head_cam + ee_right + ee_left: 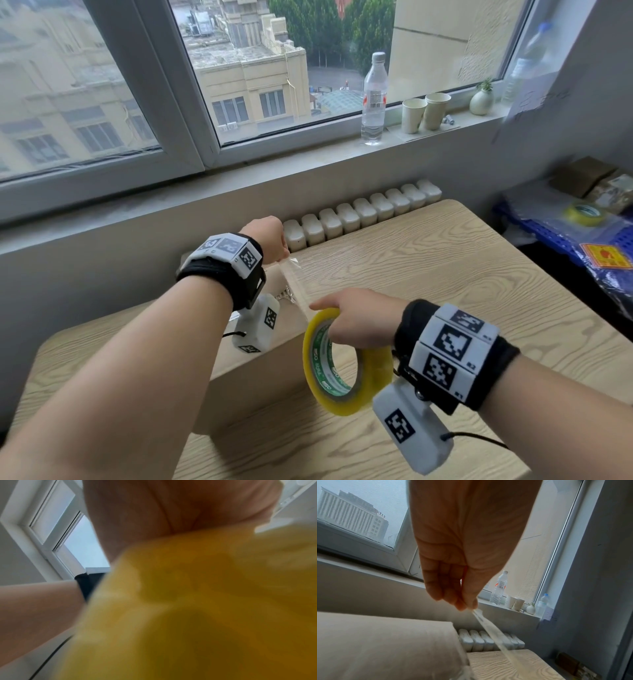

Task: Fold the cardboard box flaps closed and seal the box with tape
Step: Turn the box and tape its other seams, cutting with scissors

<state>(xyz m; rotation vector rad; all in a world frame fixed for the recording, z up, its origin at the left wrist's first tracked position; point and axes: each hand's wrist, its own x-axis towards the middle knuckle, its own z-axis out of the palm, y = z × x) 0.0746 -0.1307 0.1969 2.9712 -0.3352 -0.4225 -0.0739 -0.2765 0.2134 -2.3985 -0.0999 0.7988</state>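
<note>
A closed brown cardboard box [263, 380] sits on the wooden table [428, 260], partly hidden under my arms; in the left wrist view the box top [385, 646] fills the lower left. My right hand [356, 322] grips a yellow roll of clear tape [342, 366] above the box's right side, and that roll [197, 608] blurs most of the right wrist view. A strip of clear tape [294, 287] runs from the roll up to my left hand [270, 240], which pinches its free end [476, 612] between thumb and fingertips over the box's far edge.
A radiator [359, 212] lines the wall behind the table. On the windowsill stand a water bottle [374, 99], two paper cups [424, 111] and a small vase [481, 101]. At right, a blue crate [548, 236] holds a second tape roll [584, 213] and boxes.
</note>
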